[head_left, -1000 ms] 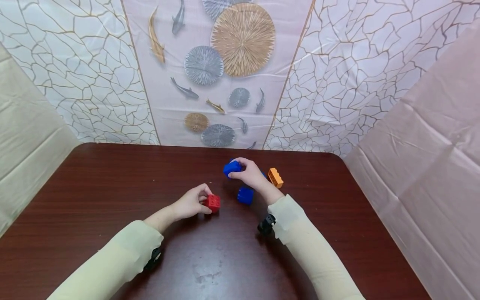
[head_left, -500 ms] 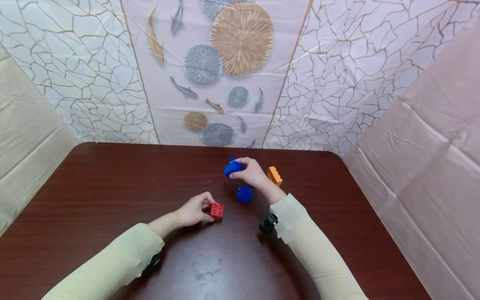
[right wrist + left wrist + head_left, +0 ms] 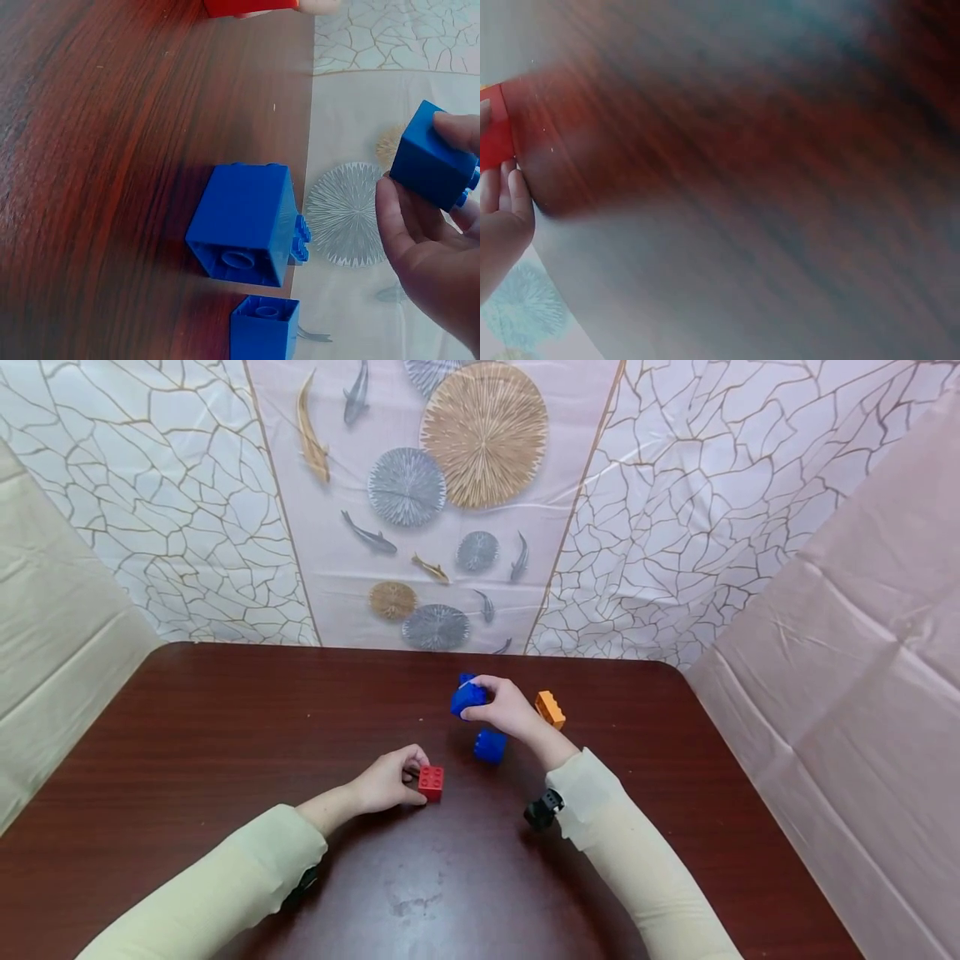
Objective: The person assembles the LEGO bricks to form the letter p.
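Observation:
My left hand (image 3: pixel 386 783) grips a red toy building brick (image 3: pixel 431 782) by its side, close over the table, its studs facing up. In the left wrist view that red brick (image 3: pixel 493 131) is at the left edge between thumb and fingers. Farther back, my right hand (image 3: pixel 506 706) pinches a blue building brick (image 3: pixel 467 702) between thumb and fingers. The right wrist view has this held blue brick (image 3: pixel 431 161) raised, studs pointing toward the palm side. A second blue brick (image 3: pixel 490 747) lies on its side below the right hand, its hollow underside showing in the right wrist view.
An orange brick (image 3: pixel 550 710) lies on its side right of my right hand. Another bit of blue brick (image 3: pixel 467 678) shows just behind the held one. One more blue brick (image 3: pixel 264 330) lies low in the right wrist view. Patterned cloth hangs behind the dark wooden table (image 3: pixel 225 718).
My left hand has brought the red brick nearer to me and slightly right, and its studs have turned upward. My right hand has stayed nearly in place with the blue brick.

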`<action>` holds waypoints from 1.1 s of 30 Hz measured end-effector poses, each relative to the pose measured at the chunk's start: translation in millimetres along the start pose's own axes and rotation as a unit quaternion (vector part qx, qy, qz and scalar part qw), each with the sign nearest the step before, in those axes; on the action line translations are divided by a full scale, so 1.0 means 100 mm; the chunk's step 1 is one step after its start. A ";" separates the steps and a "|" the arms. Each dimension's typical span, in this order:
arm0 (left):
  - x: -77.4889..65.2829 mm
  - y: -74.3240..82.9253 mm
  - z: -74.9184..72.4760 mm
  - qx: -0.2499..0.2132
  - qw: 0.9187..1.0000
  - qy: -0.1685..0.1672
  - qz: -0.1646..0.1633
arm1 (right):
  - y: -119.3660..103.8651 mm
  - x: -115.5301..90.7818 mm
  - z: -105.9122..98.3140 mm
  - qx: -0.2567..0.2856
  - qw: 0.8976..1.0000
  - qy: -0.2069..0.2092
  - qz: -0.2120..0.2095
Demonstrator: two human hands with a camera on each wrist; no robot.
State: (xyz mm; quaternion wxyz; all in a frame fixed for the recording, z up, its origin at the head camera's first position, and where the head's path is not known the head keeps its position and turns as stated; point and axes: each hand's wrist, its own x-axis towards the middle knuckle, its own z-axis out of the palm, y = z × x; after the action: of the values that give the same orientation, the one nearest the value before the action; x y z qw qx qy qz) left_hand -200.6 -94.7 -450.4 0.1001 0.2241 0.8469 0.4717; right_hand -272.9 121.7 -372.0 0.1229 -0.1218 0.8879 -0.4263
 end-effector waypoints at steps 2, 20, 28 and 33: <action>0.00 0.00 0.00 0.004 1.000 -0.003 0.002 | 0.00 -0.02 -0.01 -0.006 1.000 -0.008 0.002; 0.01 0.00 0.00 -0.022 1.000 -0.009 -0.004 | -0.02 -0.17 -0.01 0.002 0.999 -0.007 -0.037; 0.03 0.01 0.04 -0.020 1.000 -0.009 0.004 | -0.01 -0.21 0.02 0.014 0.999 -0.003 -0.048; 0.03 0.01 0.04 -0.022 1.000 -0.004 0.008 | -0.04 -0.25 0.06 0.028 0.998 -0.007 -0.056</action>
State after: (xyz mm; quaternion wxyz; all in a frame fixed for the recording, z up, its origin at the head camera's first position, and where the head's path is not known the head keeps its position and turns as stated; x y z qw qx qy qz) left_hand -201.2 -89.3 -451.5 0.1048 0.2309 0.8339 0.4903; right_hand -247.0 123.4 -369.5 0.1084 -0.1707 0.8665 -0.4564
